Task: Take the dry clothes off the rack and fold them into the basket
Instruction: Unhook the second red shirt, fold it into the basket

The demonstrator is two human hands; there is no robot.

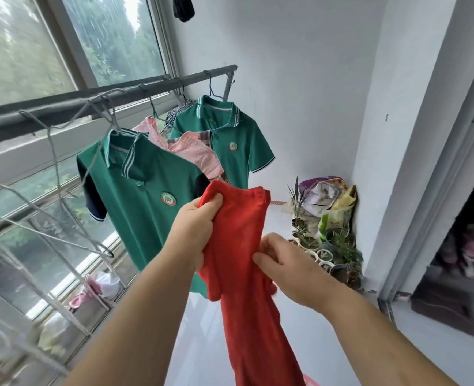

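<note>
Step in hand: the red garment (241, 246) is off the rack and held in the air in the middle of the frame. I judge this to be the start of folding it.

Left hand (194, 232): raised at centre frame, with the forearm coming up from the lower left. The fingers and thumb are clenched on a bunched top corner of the red cloth.

Right hand (288, 271): lower and to the right of centre, with the back of the hand towards the camera. The fingertips pinch the garment's right edge about midway down.

Hands together: close to each other but not touching, with the cloth hanging between and below them to the bottom edge of the frame.

Rack: the grey rack bar (105, 98) runs from the left edge towards upper centre, in front of the window.

On the rack: the near green polo shirt (146, 207), the far green polo shirt (230, 151) and a pink garment (199, 154) between them all hang on hangers.

Basket: I cannot tell where it is. A pink sliver at the bottom edge may belong to it.

Next move calls for: spreading the bunched cloth flat by drawing the hands apart along one edge, then doubling it over before lowering it.

Risk: the limp fabric may twist or slip from the light right-hand pinch.

Corner: potted plants (333, 246) stand at right of centre.
</note>
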